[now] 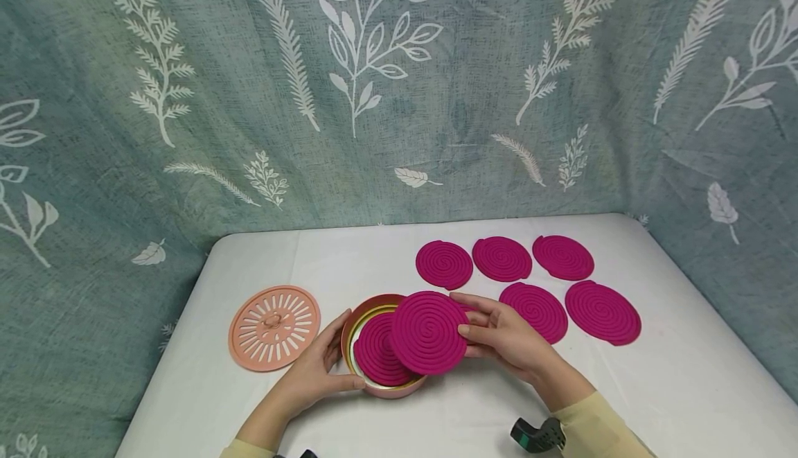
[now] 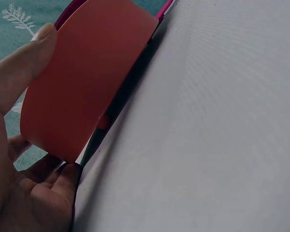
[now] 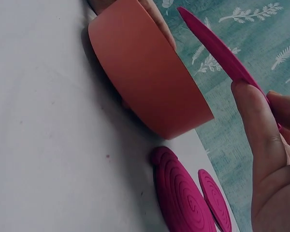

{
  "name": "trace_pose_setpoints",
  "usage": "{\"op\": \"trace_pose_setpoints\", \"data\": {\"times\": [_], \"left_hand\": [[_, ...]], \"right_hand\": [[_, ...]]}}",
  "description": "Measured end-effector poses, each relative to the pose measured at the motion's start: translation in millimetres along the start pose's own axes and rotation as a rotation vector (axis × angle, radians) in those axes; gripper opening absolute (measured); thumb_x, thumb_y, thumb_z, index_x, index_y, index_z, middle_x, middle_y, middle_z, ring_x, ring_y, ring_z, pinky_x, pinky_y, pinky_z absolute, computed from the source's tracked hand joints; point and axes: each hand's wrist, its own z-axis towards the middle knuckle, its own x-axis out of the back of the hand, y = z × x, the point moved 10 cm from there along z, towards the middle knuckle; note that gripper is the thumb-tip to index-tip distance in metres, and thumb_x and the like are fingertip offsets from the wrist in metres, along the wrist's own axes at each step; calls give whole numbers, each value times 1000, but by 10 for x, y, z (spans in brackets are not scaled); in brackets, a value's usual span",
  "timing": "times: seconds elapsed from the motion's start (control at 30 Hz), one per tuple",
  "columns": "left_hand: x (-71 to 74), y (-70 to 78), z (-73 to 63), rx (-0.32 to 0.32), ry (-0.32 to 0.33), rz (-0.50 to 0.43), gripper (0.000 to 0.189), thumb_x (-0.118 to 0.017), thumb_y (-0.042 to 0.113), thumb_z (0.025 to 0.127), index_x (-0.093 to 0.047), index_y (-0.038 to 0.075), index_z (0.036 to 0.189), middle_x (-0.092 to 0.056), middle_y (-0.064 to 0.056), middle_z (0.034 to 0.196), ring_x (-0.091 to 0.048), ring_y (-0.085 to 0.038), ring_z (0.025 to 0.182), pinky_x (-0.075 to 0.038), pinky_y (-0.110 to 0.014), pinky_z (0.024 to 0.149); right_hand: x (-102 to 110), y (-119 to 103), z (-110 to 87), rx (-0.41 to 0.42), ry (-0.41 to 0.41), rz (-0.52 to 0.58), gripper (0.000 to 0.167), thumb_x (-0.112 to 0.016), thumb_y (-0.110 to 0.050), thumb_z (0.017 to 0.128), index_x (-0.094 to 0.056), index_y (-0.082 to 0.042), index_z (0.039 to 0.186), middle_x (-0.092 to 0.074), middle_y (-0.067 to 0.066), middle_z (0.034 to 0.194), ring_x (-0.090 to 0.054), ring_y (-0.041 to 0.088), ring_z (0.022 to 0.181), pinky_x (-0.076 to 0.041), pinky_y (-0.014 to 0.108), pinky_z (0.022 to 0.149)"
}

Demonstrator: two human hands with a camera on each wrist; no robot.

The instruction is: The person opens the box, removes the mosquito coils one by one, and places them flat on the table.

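Observation:
My right hand (image 1: 508, 337) pinches the edge of a magenta mosquito coil (image 1: 429, 333) between thumb and fingers. The coil is tilted over the right side of a round, salmon-coloured mosquito coil holder (image 1: 394, 392); in the right wrist view it (image 3: 220, 53) appears nearly edge-on, above and apart from the holder (image 3: 147, 72). Another magenta coil (image 1: 377, 354) lies inside the holder, partly hidden by the held one. My left hand (image 1: 318, 368) grips the holder's left side, thumb at the near rim and fingers at the far side. In the left wrist view, the thumb (image 2: 41, 48) presses its wall.
Several more magenta coils lie flat on the white table (image 1: 474, 416), among them one at the back (image 1: 445, 264) and one at the right (image 1: 603, 312). A slotted salmon lid (image 1: 274, 328) with a small knob lies left of the holder. Patterned cloth (image 1: 374, 167) hangs behind.

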Motion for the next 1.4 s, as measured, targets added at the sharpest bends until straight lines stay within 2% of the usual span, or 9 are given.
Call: {"op": "trace_pose_setpoints", "data": {"times": [0.23, 0.4, 0.53, 0.73, 0.97, 1.2, 1.4], "left_hand": [[2, 2, -2, 11, 4, -11, 118, -95, 17, 64, -25, 20, 158, -32, 6, 156, -29, -7, 142, -28, -17, 112], [0, -7, -2, 19, 8, -21, 117, -95, 16, 63, -26, 23, 157, -33, 5, 156, -29, -8, 143, -28, -17, 112], [5, -20, -5, 21, 13, -24, 116, -95, 15, 63, -28, 26, 157, -33, 4, 156, -29, -9, 143, -28, -17, 112], [9, -12, -2, 4, 10, -14, 116, -95, 15, 64, -27, 23, 157, -32, 3, 156, -28, -11, 143, -28, -18, 112], [15, -15, 3, 30, 15, -2, 116, -95, 18, 63, -27, 26, 157, -32, 7, 155, -29, -7, 142, -29, -17, 112], [24, -24, 6, 28, 21, 12, 114, -95, 20, 64, -28, 29, 156, -32, 7, 155, -29, -8, 142, -29, -17, 112], [25, -38, 5, 29, 22, 13, 114, -95, 20, 64, -29, 31, 156, -32, 7, 156, -29, -9, 143, -29, -17, 111]], "right_hand": [[94, 16, -115, 30, -5, -5, 64, -66, -8, 95, -37, -7, 152, -61, 22, 124, -69, 25, 94, -59, 46, 81], [167, 47, -189, 30, 16, -1, 65, -66, -7, 95, -35, -6, 153, -61, 22, 121, -69, 22, 90, -59, 47, 81], [211, 86, -247, 34, 27, -3, 66, -65, -7, 95, -34, -5, 153, -62, 21, 118, -69, 20, 87, -59, 45, 80], [261, 145, -323, 52, 35, 33, 65, -63, -5, 96, -32, -5, 154, -63, 18, 118, -69, 17, 86, -62, 38, 77], [387, 194, -425, 52, 81, 70, 67, -62, -3, 96, -30, -5, 154, -62, 10, 104, -67, 13, 78, -63, 31, 72], [485, 222, -493, 73, 71, 85, 64, -59, -1, 97, -30, -4, 154, -61, 19, 128, -68, 25, 99, -60, 43, 82], [495, 280, -540, 59, 27, 154, 64, -56, 2, 98, -26, -2, 154, -60, 20, 128, -69, 25, 98, -61, 40, 80]]}}
